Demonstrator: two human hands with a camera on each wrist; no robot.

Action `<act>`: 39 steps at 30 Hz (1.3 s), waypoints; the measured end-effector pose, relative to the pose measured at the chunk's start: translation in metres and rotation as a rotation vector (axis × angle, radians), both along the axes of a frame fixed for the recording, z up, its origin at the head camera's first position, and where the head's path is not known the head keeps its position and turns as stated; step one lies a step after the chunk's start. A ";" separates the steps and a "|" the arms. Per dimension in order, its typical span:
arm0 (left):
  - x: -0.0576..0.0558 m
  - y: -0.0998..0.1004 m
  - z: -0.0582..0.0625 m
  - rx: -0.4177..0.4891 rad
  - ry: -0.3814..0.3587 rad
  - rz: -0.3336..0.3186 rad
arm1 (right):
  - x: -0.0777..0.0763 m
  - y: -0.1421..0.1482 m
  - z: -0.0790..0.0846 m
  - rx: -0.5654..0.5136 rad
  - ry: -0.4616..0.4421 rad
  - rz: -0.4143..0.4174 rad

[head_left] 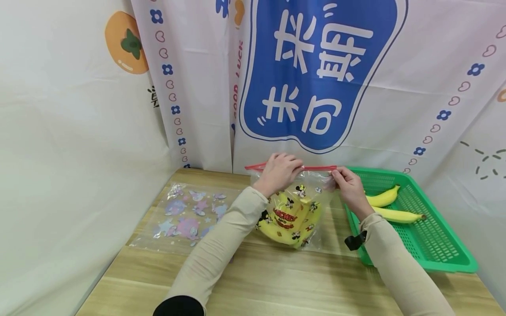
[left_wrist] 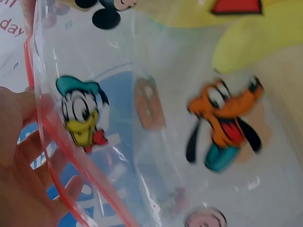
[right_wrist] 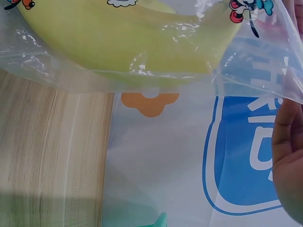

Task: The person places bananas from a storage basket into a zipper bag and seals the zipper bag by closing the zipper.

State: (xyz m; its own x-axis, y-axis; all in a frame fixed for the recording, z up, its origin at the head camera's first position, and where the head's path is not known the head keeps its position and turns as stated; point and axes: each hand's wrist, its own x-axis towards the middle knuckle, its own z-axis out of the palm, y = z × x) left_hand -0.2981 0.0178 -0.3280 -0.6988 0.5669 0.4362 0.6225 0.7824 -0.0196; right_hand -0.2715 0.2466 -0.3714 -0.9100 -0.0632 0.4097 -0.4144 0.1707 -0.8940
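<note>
plainly, the left hand [head_left: 279, 173] and right hand [head_left: 352, 191] have fingers clamped on the clear bag [head_left: 292, 208] by its red-edged top (yellow bananas [head_left: 274, 233] inside), near a green basket [head_left: 454, 266].

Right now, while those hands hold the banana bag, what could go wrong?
If the right hand slips from the clear bag, the bag might sag or tip. I can't tell whether its red strip is fully sealed; if not, the bananas inside could perhaps slide out.
</note>
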 end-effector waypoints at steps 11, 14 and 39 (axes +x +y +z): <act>-0.001 -0.015 -0.004 0.041 -0.063 -0.001 | 0.002 0.005 0.002 0.023 0.017 -0.002; -0.002 -0.019 -0.005 0.049 -0.063 0.001 | 0.002 0.006 0.003 0.048 0.012 -0.028; -0.002 -0.045 -0.017 0.121 -0.036 0.003 | 0.004 0.009 0.004 0.040 0.006 0.001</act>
